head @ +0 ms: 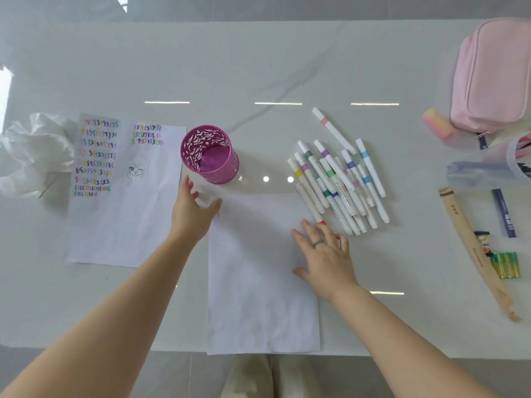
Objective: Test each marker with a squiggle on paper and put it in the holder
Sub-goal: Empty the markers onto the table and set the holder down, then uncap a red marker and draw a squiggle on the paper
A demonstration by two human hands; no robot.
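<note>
**A:** Hands?

**B:** Left hand (192, 214) is curled round a white barrel. It's blurred but looks like a marker (205, 200). It sits at the top left corner of the blank paper (258, 282), just below the holder (209, 155). Right hand (324, 254) is palm down with fingers straight and spread, holding nothing. It's over the paper's right edge, fingertips just short of the pile (339, 185). Can't tell if they touch.

**A:** Rest of the markers?

**B:** In the pile on the table (258, 67), right of the paper, crossed over each other. Holder looks empty.

**A:** Handling?

**B:** My read is that the markers are light, stiff, smooth plastic. The round barrels will roll and slip. Pinch mid-barrel with thumb and two fingers, clear of the coloured band. Lift one off the top of the pile or the others will scatter.

**A:** Holder?

**B:** Magenta cylinder, open top, cut-out pattern, probably thin metal. It looks light, so a marker knocked against the rim could tip it. Drop straight down.

**A:** Paper?

**B:** Thin, slightly creased, lying on glossy marble-look stone. It will likely slide under the tip, so pin it with a flat hand while you squiggle. The used sheet (123, 196) left of the holder carries rows of coloured squiggles.
</note>
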